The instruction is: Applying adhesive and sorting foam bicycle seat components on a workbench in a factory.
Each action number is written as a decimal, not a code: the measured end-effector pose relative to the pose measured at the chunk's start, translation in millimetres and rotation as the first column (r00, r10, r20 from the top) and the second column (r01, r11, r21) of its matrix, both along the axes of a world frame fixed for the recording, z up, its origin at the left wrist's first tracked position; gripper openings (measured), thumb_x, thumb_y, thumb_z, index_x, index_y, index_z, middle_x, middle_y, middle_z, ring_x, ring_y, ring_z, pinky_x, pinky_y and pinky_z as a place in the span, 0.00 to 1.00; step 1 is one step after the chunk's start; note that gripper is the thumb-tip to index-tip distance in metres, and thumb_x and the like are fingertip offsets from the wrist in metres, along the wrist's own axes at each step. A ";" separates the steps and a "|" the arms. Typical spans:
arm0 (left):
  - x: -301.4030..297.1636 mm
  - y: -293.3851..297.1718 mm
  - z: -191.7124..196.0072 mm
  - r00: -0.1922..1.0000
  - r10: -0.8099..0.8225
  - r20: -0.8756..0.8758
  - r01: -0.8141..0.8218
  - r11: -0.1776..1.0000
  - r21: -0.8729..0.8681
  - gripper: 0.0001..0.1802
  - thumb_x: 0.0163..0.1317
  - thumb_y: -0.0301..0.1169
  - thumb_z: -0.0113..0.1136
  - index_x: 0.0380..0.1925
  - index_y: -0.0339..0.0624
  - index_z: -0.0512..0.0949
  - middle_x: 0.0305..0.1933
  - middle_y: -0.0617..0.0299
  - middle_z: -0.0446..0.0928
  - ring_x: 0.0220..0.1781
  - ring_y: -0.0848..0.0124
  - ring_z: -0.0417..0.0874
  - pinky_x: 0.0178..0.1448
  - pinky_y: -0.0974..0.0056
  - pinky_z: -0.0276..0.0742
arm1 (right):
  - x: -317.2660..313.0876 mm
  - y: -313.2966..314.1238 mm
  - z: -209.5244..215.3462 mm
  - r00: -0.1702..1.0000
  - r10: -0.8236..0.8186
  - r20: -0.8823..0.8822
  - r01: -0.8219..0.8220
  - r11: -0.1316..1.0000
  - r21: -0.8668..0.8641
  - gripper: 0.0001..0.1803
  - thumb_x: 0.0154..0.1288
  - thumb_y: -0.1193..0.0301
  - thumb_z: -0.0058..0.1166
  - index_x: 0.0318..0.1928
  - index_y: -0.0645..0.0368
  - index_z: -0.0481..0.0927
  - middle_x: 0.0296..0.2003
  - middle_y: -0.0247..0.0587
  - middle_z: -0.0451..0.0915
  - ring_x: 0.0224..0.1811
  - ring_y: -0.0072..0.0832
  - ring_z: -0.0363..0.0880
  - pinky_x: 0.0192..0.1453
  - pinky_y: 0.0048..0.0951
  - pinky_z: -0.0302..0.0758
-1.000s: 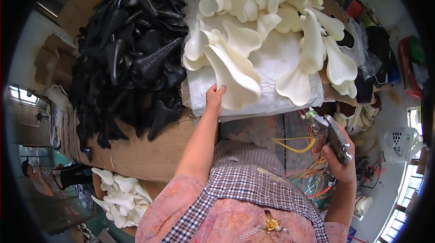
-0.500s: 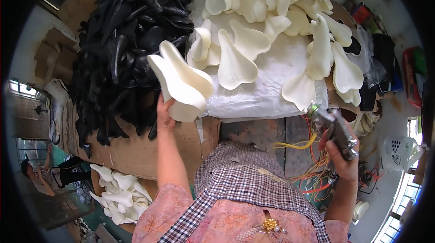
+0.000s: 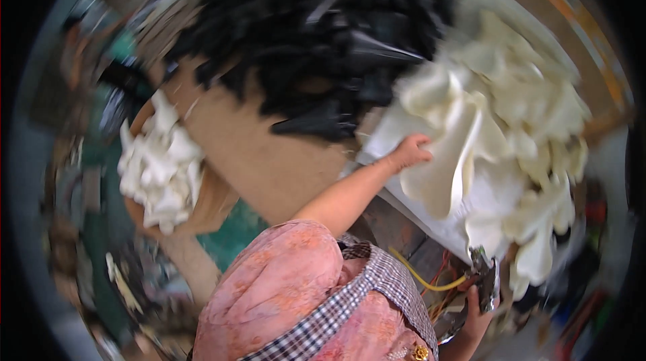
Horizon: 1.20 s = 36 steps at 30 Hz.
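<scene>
Around me the room is blurred, so its details I cannot read well. To my left there is green floor [image 3: 235,233], with blurred clutter [image 3: 148,280] upon it. Before me stands a cardboard-topped bench [image 3: 269,166]; beside this lies white sheeting [image 3: 494,193]. A pale grey surface [image 3: 612,172] is at far right, wall or floor I cannot tell. The light is soft.
</scene>
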State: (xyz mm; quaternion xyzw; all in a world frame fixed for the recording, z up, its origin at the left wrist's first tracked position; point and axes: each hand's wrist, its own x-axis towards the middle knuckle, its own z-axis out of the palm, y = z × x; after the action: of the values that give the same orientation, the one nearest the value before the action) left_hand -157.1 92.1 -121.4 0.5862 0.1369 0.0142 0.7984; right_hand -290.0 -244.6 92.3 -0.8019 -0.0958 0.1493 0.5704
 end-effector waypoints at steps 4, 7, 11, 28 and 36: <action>-124.4 82.4 39.9 0.979 0.204 0.026 -0.204 0.979 -0.021 0.32 0.41 0.25 0.65 0.53 0.35 0.75 0.45 0.57 0.79 0.48 0.70 0.78 0.53 0.66 0.72 | 25.3 19.4 -29.7 0.988 0.136 -0.072 -0.139 0.990 -0.025 0.20 0.64 0.74 0.53 0.55 0.68 0.70 0.33 0.38 0.79 0.33 0.22 0.77 0.41 0.26 0.75; -241.2 158.5 56.5 0.769 0.624 -0.138 -0.625 0.780 0.042 0.24 0.46 0.25 0.61 0.48 0.36 0.77 0.39 0.59 0.80 0.39 0.68 0.81 0.45 0.64 0.78 | 46.7 45.7 -41.6 0.972 0.211 -0.106 -0.221 0.971 -0.090 0.16 0.63 0.74 0.54 0.50 0.68 0.73 0.32 0.39 0.79 0.33 0.24 0.78 0.42 0.28 0.76; -384.2 250.9 78.5 0.339 0.939 0.054 -0.893 0.339 -0.296 0.25 0.60 0.44 0.58 0.51 0.39 0.73 0.47 0.61 0.77 0.47 0.69 0.79 0.52 0.61 0.75 | 60.7 76.8 -45.7 0.950 0.288 -0.122 -0.290 0.957 0.001 0.15 0.61 0.74 0.55 0.48 0.68 0.74 0.33 0.39 0.78 0.34 0.25 0.78 0.41 0.29 0.76; 67.3 17.3 29.8 0.961 0.054 0.270 -0.263 -0.114 0.958 0.24 0.49 0.36 0.65 0.49 0.46 0.78 0.57 0.50 0.71 0.62 0.52 0.68 0.66 0.52 0.62 | 37.3 16.0 -23.4 0.995 -0.086 -0.060 0.084 0.996 -0.027 0.33 0.58 0.74 0.61 0.64 0.63 0.64 0.39 0.35 0.78 0.40 0.20 0.75 0.48 0.24 0.72; 66.1 55.5 76.8 0.982 -0.154 -0.106 0.127 0.134 0.983 0.16 0.53 0.34 0.62 0.43 0.46 0.78 0.42 0.47 0.73 0.42 0.46 0.78 0.47 0.48 0.76 | 29.9 30.2 27.4 0.983 -0.160 -0.093 0.181 0.932 0.314 0.37 0.58 0.64 0.62 0.64 0.67 0.62 0.39 0.42 0.77 0.39 0.27 0.77 0.45 0.29 0.74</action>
State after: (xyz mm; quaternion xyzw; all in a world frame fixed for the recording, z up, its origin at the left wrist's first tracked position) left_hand -91.0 147.7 -44.6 0.9740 0.0309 0.0316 0.2221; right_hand -260.1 -214.4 119.7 -0.6983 -0.0301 0.1079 0.7070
